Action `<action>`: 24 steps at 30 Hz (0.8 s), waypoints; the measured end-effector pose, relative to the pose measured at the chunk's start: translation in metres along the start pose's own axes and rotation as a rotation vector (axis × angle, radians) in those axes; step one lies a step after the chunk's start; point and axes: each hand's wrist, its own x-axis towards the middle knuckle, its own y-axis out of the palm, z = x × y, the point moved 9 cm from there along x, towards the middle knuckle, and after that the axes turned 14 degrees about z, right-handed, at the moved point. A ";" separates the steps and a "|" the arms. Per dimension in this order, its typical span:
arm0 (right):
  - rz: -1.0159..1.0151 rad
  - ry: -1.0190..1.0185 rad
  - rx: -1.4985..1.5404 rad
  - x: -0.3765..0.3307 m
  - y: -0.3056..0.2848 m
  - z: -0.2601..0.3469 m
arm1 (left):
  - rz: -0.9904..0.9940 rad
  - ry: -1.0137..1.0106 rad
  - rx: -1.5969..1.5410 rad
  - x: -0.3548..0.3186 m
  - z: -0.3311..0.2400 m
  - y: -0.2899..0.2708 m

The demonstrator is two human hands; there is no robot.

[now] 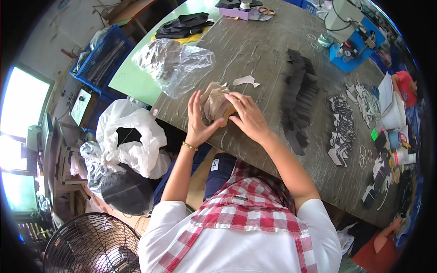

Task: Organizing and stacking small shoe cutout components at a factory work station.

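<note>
A small stack of tan, curved cut pieces (215, 102) sits near the table's front edge, between my two hands. My left hand (198, 125) holds its left side, fingers upright along it and thumb across the near end. From the right, my right hand (250, 119) grips the same stack, its fingertips on the top pieces and its thumb at the near corner. The palms partly hide the stack's sides. Just beyond it lies a single pale cut piece (246, 81), touched by neither hand.
A clear plastic bag (175, 66) lies at the far left of the dark table (255, 50). Rows of black pieces (298, 100) and grey-white pieces (341, 129) spread rightward. A blue machine (350, 50) stands far right. White bags (132, 159) and a fan (93, 245) are left below.
</note>
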 end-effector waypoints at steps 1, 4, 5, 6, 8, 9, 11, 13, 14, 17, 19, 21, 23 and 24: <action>0.006 -0.003 0.000 0.007 0.005 -0.002 | 0.010 -0.002 0.016 -0.005 -0.004 0.003; 0.034 -0.030 -0.216 0.018 0.019 0.000 | 0.037 -0.021 0.036 -0.014 -0.004 0.014; 0.031 -0.049 -0.251 0.017 0.022 -0.001 | 0.032 -0.037 0.073 -0.015 -0.003 0.016; 0.029 -0.065 -0.287 0.015 0.024 -0.002 | 0.028 -0.051 0.109 -0.015 -0.003 0.018; -0.016 -0.068 -0.299 0.010 0.027 -0.007 | 0.002 -0.041 0.052 -0.014 -0.002 0.016; -0.067 -0.073 -0.307 0.006 0.025 -0.007 | 0.005 0.001 0.102 -0.012 -0.006 0.015; -0.096 -0.084 -0.338 0.002 0.028 -0.008 | 0.047 0.041 0.162 -0.009 -0.012 0.016; -0.130 -0.099 -0.368 0.000 0.027 -0.006 | 0.060 0.065 0.235 -0.007 -0.013 0.014; -0.138 -0.101 -0.381 -0.001 0.027 -0.004 | 0.070 0.088 0.311 -0.006 -0.015 0.015; -0.170 -0.096 -0.325 -0.006 0.026 -0.007 | 0.063 -0.028 0.153 -0.004 0.006 0.014; -0.196 -0.087 -0.255 -0.009 0.022 -0.011 | 0.069 -0.035 0.168 -0.004 0.008 0.014; -0.120 -0.139 -0.260 -0.012 0.025 -0.010 | 0.082 -0.045 0.212 -0.003 0.008 0.015; -0.101 -0.171 -0.256 -0.017 0.020 -0.012 | 0.090 -0.039 0.247 -0.002 0.006 0.016; -0.082 -0.209 -0.252 -0.021 0.018 -0.010 | 0.090 -0.035 0.284 -0.001 0.003 0.015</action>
